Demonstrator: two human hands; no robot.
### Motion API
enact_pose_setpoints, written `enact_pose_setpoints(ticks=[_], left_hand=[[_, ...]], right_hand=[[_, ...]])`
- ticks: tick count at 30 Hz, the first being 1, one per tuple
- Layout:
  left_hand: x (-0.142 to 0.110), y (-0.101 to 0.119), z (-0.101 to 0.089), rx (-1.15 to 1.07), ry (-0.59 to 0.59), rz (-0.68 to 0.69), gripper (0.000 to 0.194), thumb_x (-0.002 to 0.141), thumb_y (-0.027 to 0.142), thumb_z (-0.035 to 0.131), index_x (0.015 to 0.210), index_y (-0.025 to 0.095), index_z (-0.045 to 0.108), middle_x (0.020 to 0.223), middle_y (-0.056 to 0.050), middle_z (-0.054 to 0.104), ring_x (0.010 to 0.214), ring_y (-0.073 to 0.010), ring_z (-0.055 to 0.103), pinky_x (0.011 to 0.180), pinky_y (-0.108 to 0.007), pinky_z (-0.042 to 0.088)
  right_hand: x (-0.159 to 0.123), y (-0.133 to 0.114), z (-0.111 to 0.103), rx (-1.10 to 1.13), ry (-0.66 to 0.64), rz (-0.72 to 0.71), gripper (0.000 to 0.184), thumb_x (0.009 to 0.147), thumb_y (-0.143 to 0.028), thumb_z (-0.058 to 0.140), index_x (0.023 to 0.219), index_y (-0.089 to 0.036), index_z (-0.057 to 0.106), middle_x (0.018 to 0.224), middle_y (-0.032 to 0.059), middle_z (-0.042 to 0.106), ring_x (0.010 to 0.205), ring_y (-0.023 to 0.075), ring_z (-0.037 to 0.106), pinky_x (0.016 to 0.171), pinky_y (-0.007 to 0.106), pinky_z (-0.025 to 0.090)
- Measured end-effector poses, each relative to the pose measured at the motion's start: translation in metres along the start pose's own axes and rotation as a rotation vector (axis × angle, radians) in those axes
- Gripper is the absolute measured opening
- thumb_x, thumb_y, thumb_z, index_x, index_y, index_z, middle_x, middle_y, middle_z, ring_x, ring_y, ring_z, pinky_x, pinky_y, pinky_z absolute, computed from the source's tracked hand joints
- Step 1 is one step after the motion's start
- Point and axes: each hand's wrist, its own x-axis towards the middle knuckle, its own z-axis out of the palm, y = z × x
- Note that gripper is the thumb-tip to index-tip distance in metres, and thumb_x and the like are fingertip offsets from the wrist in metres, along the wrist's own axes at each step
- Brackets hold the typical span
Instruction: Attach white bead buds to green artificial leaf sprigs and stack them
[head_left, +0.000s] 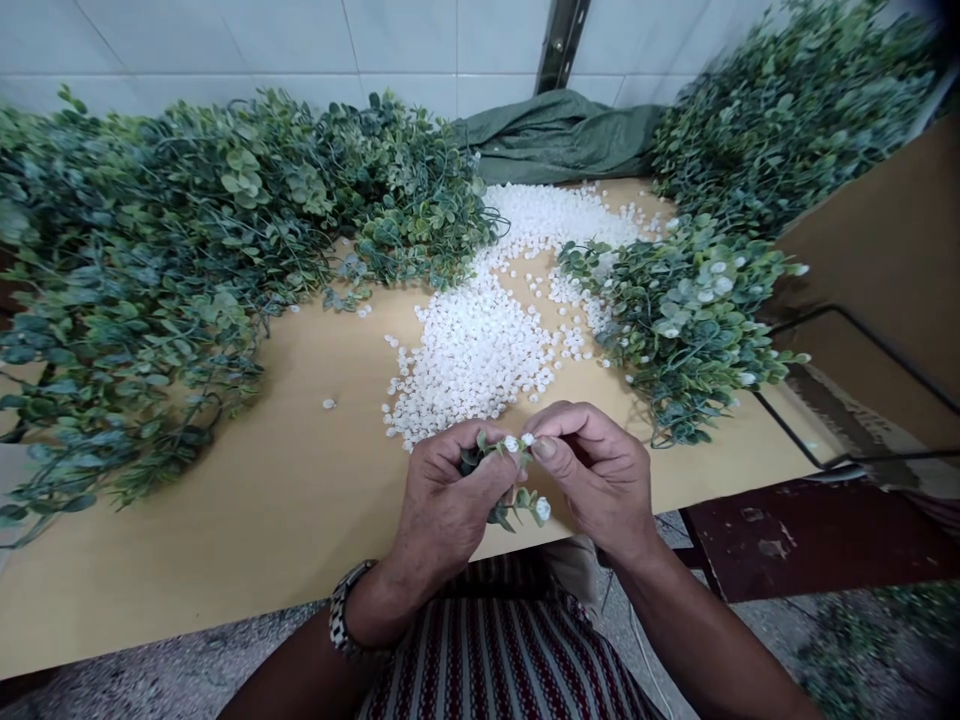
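My left hand (450,490) is closed around a sprig of artificial greenery (501,515), whose small green leaves stick out between and below the fingers. White flower buds sit on its tips, one of them a white bud (542,508) below the hands. My right hand (600,475) pinches a small white bud (527,440) between thumb and forefinger, close beside the left thumb. Just beyond both hands lies a heap of small white buds (480,350), spread over the tan tabletop (315,500).
Piled artificial foliage (247,200) covers the table's left and back. To the right lies a bunch with white buds (690,300), with more greenery (795,120) behind it. A green cloth sack (559,135) rests against the tiled wall. At far right are a cardboard box (885,260) and black wire frame (795,430).
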Motion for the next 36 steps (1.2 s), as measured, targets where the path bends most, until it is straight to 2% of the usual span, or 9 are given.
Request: enact_pose_setpoints(ticks=[6, 12, 22, 28, 32, 36], left_hand=[[0.002, 0.002, 0.002, -0.008, 0.033, 0.014, 0.015, 0.07, 0.022, 0.062, 0.056, 0.016, 0.06, 0.047, 0.004, 0.053, 0.042, -0.0051, 0.042, 0.04, -0.016, 0.036], [0.003, -0.001, 0.001, -0.008, 0.031, 0.021, 0.016, 0.071, 0.02, 0.059, 0.056, 0.016, 0.058, 0.047, 0.004, 0.051, 0.043, -0.0052, 0.041, 0.04, -0.017, 0.034], [0.007, -0.006, -0.002, 0.041, 0.001, 0.019, 0.018, 0.073, 0.022, 0.06, 0.056, 0.017, 0.055, 0.048, 0.005, 0.048, 0.043, -0.0057, 0.039, 0.04, -0.019, 0.033], [0.006, -0.009, -0.001, 0.054, 0.023, 0.019, 0.02, 0.072, 0.023, 0.059, 0.055, 0.017, 0.053, 0.048, 0.005, 0.047, 0.043, -0.0061, 0.039, 0.04, -0.019, 0.033], [0.005, -0.009, 0.002, 0.038, 0.056, 0.011, 0.019, 0.071, 0.021, 0.059, 0.054, 0.017, 0.05, 0.046, 0.006, 0.045, 0.041, -0.0057, 0.037, 0.039, -0.019, 0.03], [0.006, -0.009, 0.004, 0.027, 0.092, 0.022, 0.017, 0.069, 0.019, 0.058, 0.053, 0.017, 0.051, 0.046, 0.006, 0.047, 0.042, -0.0051, 0.037, 0.04, -0.018, 0.031]], right_hand=[[-0.001, 0.003, 0.002, -0.103, 0.038, -0.128, 0.006, 0.086, -0.018, 0.059, 0.083, -0.022, 0.061, 0.074, 0.0005, 0.065, 0.071, 0.0139, 0.061, 0.065, 0.027, 0.05], [-0.003, 0.009, 0.003, -0.201, 0.028, -0.246, 0.015, 0.085, -0.008, 0.057, 0.088, -0.023, 0.061, 0.075, 0.0003, 0.064, 0.074, 0.014, 0.061, 0.066, 0.028, 0.049], [0.001, 0.013, -0.002, -0.293, -0.065, -0.4, 0.02, 0.083, -0.004, 0.052, 0.093, -0.021, 0.055, 0.082, 0.0038, 0.061, 0.081, 0.0157, 0.06, 0.068, 0.031, 0.05], [-0.002, 0.018, -0.001, -0.371, -0.018, -0.497, 0.02, 0.081, -0.002, 0.054, 0.093, -0.018, 0.056, 0.079, 0.0038, 0.061, 0.078, 0.0152, 0.059, 0.066, 0.03, 0.051], [-0.005, 0.021, 0.003, -0.408, 0.045, -0.469, 0.02, 0.082, -0.003, 0.056, 0.094, -0.018, 0.058, 0.083, 0.0042, 0.063, 0.08, 0.0151, 0.06, 0.067, 0.029, 0.051], [-0.006, 0.023, 0.004, -0.303, 0.078, -0.387, 0.019, 0.082, -0.003, 0.056, 0.092, -0.019, 0.058, 0.084, 0.0031, 0.063, 0.08, 0.0141, 0.061, 0.066, 0.028, 0.05]])
